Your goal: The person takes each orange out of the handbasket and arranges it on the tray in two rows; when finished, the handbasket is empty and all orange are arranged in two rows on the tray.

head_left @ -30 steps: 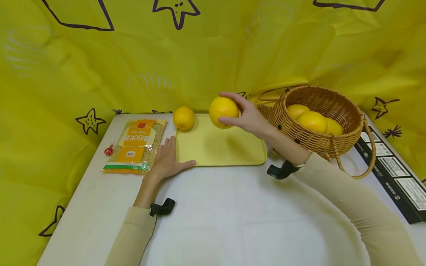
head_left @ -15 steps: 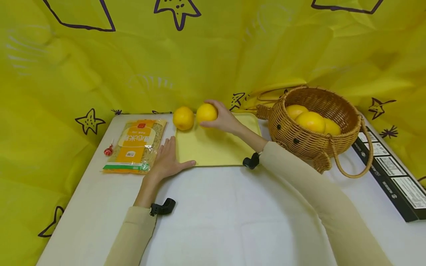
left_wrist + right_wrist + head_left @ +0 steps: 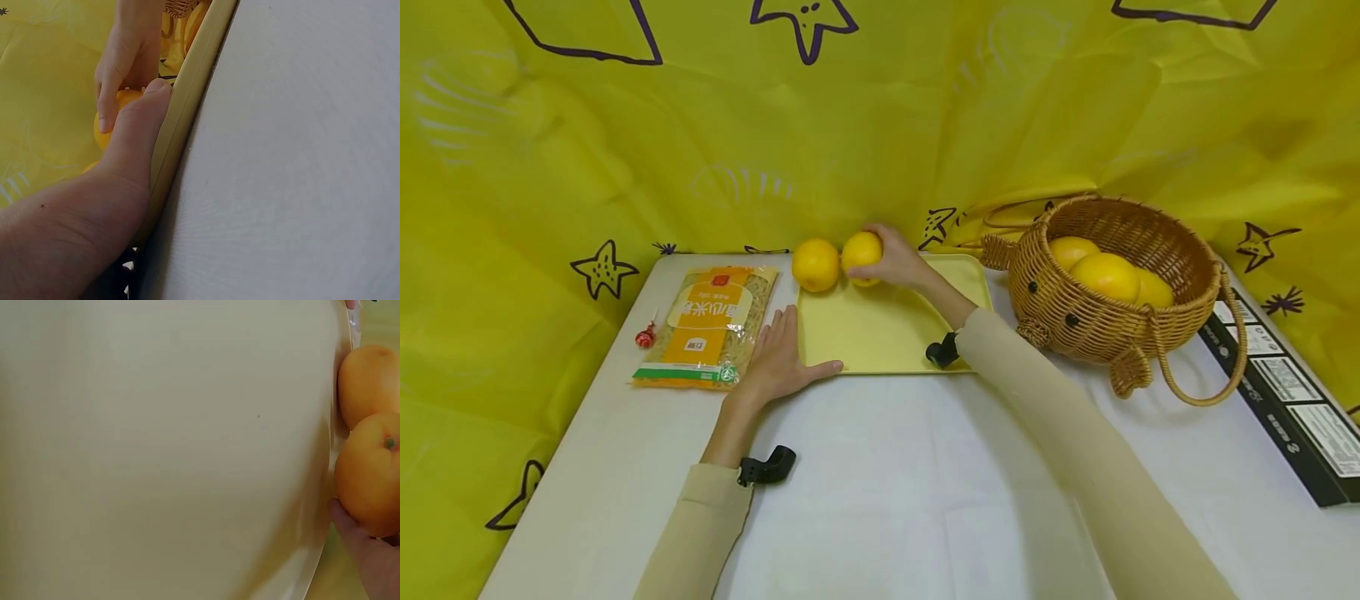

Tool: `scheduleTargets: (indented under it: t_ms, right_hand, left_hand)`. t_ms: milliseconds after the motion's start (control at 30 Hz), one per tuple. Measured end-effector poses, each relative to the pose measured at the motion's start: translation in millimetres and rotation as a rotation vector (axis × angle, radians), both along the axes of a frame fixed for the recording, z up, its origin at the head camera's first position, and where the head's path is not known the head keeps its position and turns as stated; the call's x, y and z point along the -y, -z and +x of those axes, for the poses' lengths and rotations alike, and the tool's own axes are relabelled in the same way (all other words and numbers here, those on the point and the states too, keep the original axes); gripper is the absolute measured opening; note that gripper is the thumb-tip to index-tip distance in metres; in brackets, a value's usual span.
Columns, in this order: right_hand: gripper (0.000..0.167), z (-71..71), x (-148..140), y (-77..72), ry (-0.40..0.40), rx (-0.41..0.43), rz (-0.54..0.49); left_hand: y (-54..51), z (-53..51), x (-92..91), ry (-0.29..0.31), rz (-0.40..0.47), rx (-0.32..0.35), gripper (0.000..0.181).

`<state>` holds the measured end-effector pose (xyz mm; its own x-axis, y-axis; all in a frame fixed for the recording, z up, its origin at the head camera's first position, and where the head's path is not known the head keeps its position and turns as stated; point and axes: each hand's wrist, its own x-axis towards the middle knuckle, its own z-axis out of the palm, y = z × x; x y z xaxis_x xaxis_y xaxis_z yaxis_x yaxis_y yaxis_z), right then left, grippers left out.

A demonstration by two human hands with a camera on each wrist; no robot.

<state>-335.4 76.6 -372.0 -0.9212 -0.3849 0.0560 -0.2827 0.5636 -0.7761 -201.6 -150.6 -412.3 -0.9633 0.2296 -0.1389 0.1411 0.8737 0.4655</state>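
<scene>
My right hand holds an orange fruit with thumb and fingers at the back edge of the pale yellow tray. Another orange fruit sits at the tray's back left corner, close beside the held one; in the right wrist view the held fruit and the other fruit appear side by side. At the tray's front left corner rests my left hand, fingers extended along the left side and thumb across the front edge. The left wrist view shows that thumb against the tray's rim.
A wicker basket with several orange fruits stands right of the tray. Left of my left hand lies a plastic food packet, with a red-wrapped lollipop beyond it. A black box lies at the far right.
My right hand has carried the fruit left and lowered it beside the other fruit at the tray's back edge. My left hand has stayed in place.
</scene>
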Motion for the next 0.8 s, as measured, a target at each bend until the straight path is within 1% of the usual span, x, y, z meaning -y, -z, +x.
scheduleTargets:
  t_ms: [133, 267, 433, 567, 667, 733, 800]
  right_hand:
    - [0.085, -0.3, 2.5, -0.9, -0.013, -0.006, 0.023]
    - [0.085, 0.1, 3.7, -0.5, -0.019, -0.001, 0.02]
    - [0.085, -2.3, 3.9, 3.3, -0.028, 0.015, 0.029]
    - [0.087, -2.5, 4.0, 2.5, -0.03, 0.042, 0.029]
    - [0.094, 0.8, 3.2, 0.7, -0.036, 0.046, 0.063]
    - [0.1, 6.0, 1.1, -2.3, -0.05, 0.026, 0.099]
    - [0.105, 12.8, -3.1, -6.5, -0.073, -0.012, 0.136]
  left_hand:
    - [-0.4, -0.7, -0.3, 0.003, -0.003, -0.001, 0.125]
    - [-0.4, -1.0, -0.3, 0.004, -0.001, -0.002, 0.124]
    - [-0.9, -0.2, -0.1, -0.001, 0.012, 0.006, 0.123]
    - [-1.9, -0.5, -0.7, 0.002, 0.018, 0.001, 0.123]
    - [-1.7, -0.3, -0.6, 0.004, 0.014, -0.003, 0.123]
    - [-1.6, 0.3, -0.4, 0.004, 0.014, -0.005, 0.123]
    - [-0.9, 0.8, 0.7, 0.003, 0.014, -0.008, 0.124]
